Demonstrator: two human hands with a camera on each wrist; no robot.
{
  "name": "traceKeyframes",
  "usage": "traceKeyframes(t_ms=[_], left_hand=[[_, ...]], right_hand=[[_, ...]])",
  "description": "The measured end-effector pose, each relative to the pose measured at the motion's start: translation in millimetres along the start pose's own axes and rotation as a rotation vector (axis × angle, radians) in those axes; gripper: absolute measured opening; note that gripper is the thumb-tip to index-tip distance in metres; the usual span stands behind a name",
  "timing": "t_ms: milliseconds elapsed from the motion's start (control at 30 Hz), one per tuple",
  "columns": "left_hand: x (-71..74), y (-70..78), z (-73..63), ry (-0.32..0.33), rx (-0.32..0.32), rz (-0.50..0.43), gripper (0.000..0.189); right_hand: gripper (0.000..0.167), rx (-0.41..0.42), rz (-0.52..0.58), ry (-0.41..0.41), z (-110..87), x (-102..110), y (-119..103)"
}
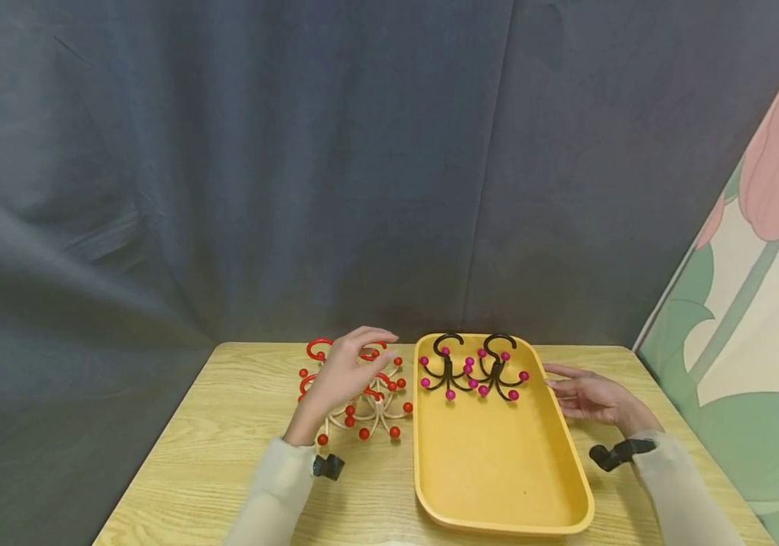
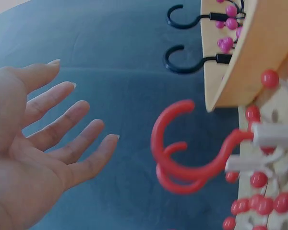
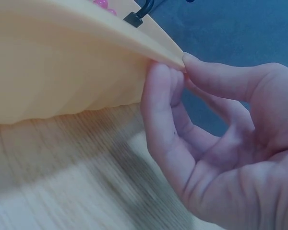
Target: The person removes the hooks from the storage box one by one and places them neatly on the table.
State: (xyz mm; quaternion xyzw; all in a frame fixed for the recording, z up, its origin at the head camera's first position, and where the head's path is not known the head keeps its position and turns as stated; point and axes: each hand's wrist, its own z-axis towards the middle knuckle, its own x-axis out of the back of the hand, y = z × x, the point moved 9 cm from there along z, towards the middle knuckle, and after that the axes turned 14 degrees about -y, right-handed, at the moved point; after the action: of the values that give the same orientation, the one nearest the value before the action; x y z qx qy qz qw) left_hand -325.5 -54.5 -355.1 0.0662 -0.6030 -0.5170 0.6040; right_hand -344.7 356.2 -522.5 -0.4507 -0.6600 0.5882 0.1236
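Observation:
My left hand (image 1: 348,369), fingers spread and holding nothing, hovers over a group of several white multi-arm hanging hooks (image 1: 379,408) with red tops and red ball tips. In the left wrist view, two red hook tops (image 2: 173,163) stand apart from the fingertips. The yellow tray (image 1: 491,470) lies to the right of this group. Inside its far end are two black hanging hooks (image 1: 448,368) with magenta ball tips, side by side. At the tray's right rim is my right hand (image 1: 590,398); its thumb and curled fingers pinch the rim in the right wrist view.
A light wooden table (image 1: 198,447) carries everything. Behind its far edge hangs a dark grey-blue curtain (image 1: 334,167). A panel with a tulip print (image 1: 724,364) stands along the right side.

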Motion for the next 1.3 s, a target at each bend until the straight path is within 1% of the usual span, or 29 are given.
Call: traceKeyframes(t_ms=[100, 267, 367, 500, 600, 700, 867, 967, 1133, 1300], left_hand=[[-11.1, -2.0, 10.9, -0.042, 0.014, -0.041, 0.029], [-29.3, -5.1, 26.9, -0.109, 0.047, -0.111, 0.034], [-40.7, -7.9, 36.9, -0.137, 0.064, -0.133, 0.035], [-55.8, -13.2, 50.8, -0.163, 0.083, -0.123, 0.040], [-63.6, -15.3, 60.3, -0.153, 0.083, -0.114, 0.042], [-69.0, -16.7, 68.6, -0.122, 0.091, -0.107, 0.042], [-78.0, -22.1, 79.6, -0.070, 0.155, -0.093, 0.043], [-83.8, -25.7, 85.7, -0.046, 0.182, -0.098, 0.048], [-96.0, -36.7, 92.7, -0.029, 0.235, -0.130, 0.053], [-103.8, -44.4, 96.7, -0.015, 0.279, -0.118, 0.058]], right_hand=[[0.041, -0.002, -0.004, 0.003, 0.9, -1.1, 1.2], [0.041, 0.004, 0.019, -0.007, 2.4, -2.0, 1.9], [0.042, 0.003, 0.023, -0.013, 3.0, -1.8, 1.7], [0.041, 0.002, 0.029, -0.015, 3.5, -1.2, 0.6], [0.040, 0.005, 0.030, -0.022, 3.5, -1.5, -1.1], [0.040, 0.008, 0.033, -0.033, 3.0, -2.5, -2.5], [0.041, 0.008, 0.050, -0.045, 2.4, -3.5, -2.7], [0.041, 0.013, 0.049, -0.049, 2.4, -3.3, -2.3], [0.040, 0.004, 0.023, -0.033, -0.2, -1.8, 0.2], [0.040, 0.010, 0.027, -0.029, -0.9, -0.9, 1.1]])
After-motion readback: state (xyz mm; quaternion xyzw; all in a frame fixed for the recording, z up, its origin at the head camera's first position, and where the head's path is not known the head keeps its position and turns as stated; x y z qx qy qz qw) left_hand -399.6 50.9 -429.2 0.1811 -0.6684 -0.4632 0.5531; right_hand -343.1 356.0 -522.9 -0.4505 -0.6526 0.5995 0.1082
